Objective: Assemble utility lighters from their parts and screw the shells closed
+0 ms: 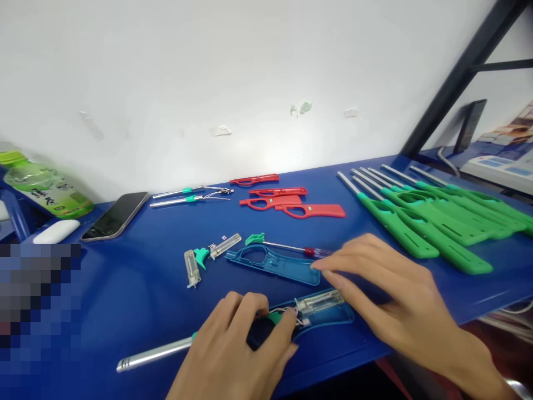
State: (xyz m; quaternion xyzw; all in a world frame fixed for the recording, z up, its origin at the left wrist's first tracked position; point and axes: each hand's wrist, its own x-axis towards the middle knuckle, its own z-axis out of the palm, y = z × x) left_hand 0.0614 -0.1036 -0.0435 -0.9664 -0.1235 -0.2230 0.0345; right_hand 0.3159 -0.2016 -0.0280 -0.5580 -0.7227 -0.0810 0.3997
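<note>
My left hand (239,347) is closed on a partly assembled utility lighter, its fingers pressing by the thin wires and green trigger (275,318). The lighter's blue lower shell half (333,316) holds a clear fuel tank (318,303), and a silver tube (156,353) sticks out to the left. My right hand (395,303) has thumb and index finger at the right end of a second blue shell half (275,264), which lies inner side up. Just behind it lies a thin screwdriver (310,251) with a red and clear handle, its tip by a green piece (255,239).
Loose fuel tanks (192,268) and a green trigger (202,256) lie left of centre. Behind are silver tubes with wires (179,201) and red shell halves (310,210). Several green lighters (449,216) lie right. A phone (116,215), white case (57,231) and bottle (45,186) stand left.
</note>
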